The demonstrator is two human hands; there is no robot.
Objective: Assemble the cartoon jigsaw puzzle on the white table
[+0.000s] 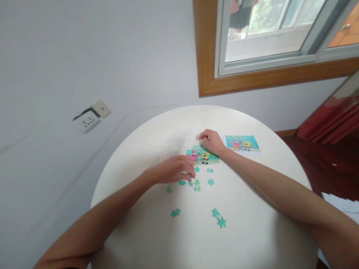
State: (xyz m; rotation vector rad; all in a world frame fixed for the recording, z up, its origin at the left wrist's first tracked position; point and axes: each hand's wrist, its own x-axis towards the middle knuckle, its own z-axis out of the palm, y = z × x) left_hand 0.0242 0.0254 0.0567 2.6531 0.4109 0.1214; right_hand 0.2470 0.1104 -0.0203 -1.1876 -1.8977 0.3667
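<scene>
A partly assembled jigsaw puzzle [206, 157] with cartoon figures lies on the white round table [157, 239]. My left hand [178, 169] hovers at its lower left, covering part of that side; the fingers are bent but apart, and I see nothing held in them. Below the fingers lie several loose green puzzle pieces [197, 183]. My right hand [211, 141] rests at the puzzle's upper right edge with its fingers curled in. Whether a small piece is inside that curl is hidden.
A reference picture [244, 144] of the same figures lies right of my right hand. Nearer to me are a single green piece [175, 212] and a pair of pieces [219, 218]. The wall with a socket [86, 121] and a window [269, 33] stand beyond the table.
</scene>
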